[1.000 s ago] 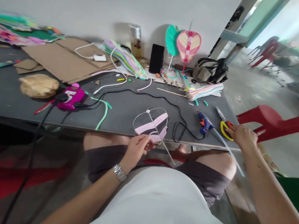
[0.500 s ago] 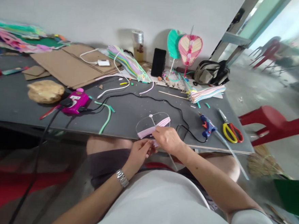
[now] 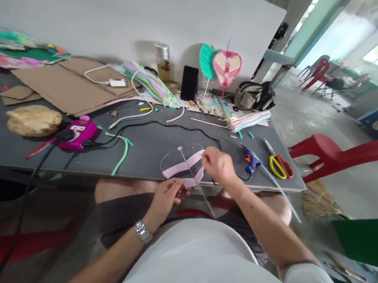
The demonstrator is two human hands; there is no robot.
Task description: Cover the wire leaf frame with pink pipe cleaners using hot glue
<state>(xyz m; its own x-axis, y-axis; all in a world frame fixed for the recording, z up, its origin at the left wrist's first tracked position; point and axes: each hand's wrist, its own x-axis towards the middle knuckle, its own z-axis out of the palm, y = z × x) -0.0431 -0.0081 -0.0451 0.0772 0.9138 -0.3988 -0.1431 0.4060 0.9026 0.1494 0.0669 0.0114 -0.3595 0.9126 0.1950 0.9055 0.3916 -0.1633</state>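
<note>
While left hand point(image 3: 166, 198) holds pink-strip frame point(image 3: 183, 169), right hand point(image 3: 216, 165) hovers.

The right hand point(image 3: 215, 165) has left the yellow-handled scissors point(image 3: 279, 167) near the worktop's point(image 3: 142, 160) right edge and now hovers, apparently just clear, above the pink strips point(image 3: 183, 168).

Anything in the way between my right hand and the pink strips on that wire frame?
Nothing visible: your right hand is right at the pink strips, with nothing between. Your left hand holds the wire frame.
</note>
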